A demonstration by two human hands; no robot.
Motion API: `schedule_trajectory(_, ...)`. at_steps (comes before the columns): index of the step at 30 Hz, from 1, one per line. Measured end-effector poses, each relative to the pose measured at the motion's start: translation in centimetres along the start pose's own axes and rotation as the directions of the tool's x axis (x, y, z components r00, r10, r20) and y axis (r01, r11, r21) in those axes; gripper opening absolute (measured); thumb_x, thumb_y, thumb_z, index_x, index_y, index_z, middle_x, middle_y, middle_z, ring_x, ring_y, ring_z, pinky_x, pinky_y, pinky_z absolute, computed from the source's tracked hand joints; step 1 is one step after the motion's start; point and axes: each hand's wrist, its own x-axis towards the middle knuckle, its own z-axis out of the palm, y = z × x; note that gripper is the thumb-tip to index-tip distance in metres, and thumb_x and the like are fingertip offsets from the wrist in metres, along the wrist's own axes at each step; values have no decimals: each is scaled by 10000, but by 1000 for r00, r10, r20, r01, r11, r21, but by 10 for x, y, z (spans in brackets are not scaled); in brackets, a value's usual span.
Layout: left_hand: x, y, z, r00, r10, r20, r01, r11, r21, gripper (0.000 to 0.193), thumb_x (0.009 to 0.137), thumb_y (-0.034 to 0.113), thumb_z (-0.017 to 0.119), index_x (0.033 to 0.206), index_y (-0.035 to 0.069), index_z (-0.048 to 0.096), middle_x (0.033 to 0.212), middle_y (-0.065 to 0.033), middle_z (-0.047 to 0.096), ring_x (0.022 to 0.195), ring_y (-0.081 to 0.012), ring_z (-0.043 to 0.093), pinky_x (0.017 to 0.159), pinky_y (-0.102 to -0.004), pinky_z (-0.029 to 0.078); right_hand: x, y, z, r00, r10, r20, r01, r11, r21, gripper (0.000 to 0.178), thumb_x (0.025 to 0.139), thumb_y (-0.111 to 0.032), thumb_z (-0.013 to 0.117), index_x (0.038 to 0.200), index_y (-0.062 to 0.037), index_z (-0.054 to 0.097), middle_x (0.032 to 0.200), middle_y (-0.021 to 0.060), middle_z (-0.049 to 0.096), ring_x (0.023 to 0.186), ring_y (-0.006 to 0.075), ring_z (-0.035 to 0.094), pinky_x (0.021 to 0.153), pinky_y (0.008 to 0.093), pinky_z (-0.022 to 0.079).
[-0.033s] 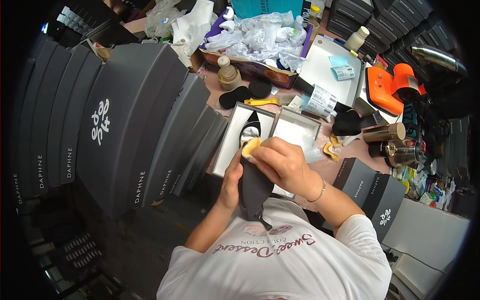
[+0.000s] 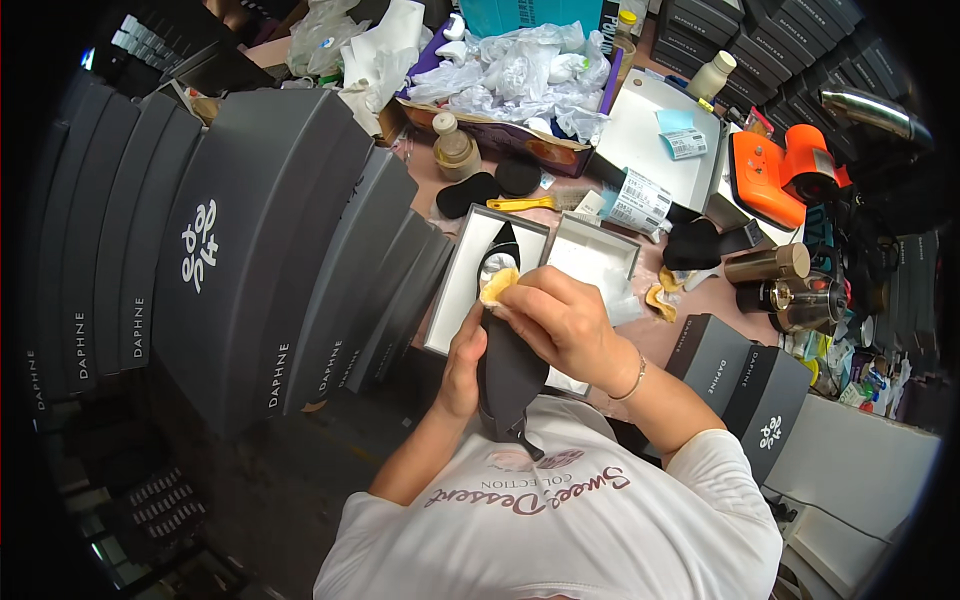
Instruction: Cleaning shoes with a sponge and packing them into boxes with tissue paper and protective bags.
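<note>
Dark boxes (image 2: 260,260) tower to the left of the dark shoe (image 2: 512,365), and that shoe is where the action is, held just in front of the white shirt (image 2: 560,520)! Left hand (image 2: 462,365) is closed along the shoe's left side, thumb showing, the other fingers partly hidden. Over at the shoe's far end, right hand (image 2: 562,325) has thumb and fingers pinched tight on a yellow pad (image 2: 497,287).

And what's new? Only a nudge: the right hand slips slightly leftward, and the pad turns more of its broad face into view. Shoe and left hand look unmoved, so I'd call it a small adjustment, with the work centred on that far end. Whether the pad is pressing on the shoe, I can't tell.

Just beyond the shoe, a pointed black toe (image 2: 503,238) shows over a white box (image 2: 452,290); whether it's a separate shoe is unclear. Past that, farther from the shoe, come a yellow-handled brush (image 2: 522,204) and a squat bottle (image 2: 456,155). Farthest out, straight beyond the shoe, crumpled white wrapping (image 2: 530,75) heaps up in an open carton!
</note>
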Motion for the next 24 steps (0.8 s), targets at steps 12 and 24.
schedule_trajectory(12,0,-2,3,993,65,-98,-56,994,89,661,930,372,369,1436,-42,269,1383,-150,409,1270,-205,413,1063,-314,321,-17,-9,-6,983,106,147,-124,984,125,124,799,-90,689,885,-37,617,785,79,547,643,242,591,532,329,474)
schedule_trajectory(24,1,-5,-1,998,40,-44,-38,998,54,646,934,366,364,1431,-38,275,1389,-144,403,1277,-207,411,1068,-309,312,-13,-5,-12,986,29,166,-32,999,14,209,730,-51,730,914,-51,630,817,75,572,673,250,608,567,331,492)
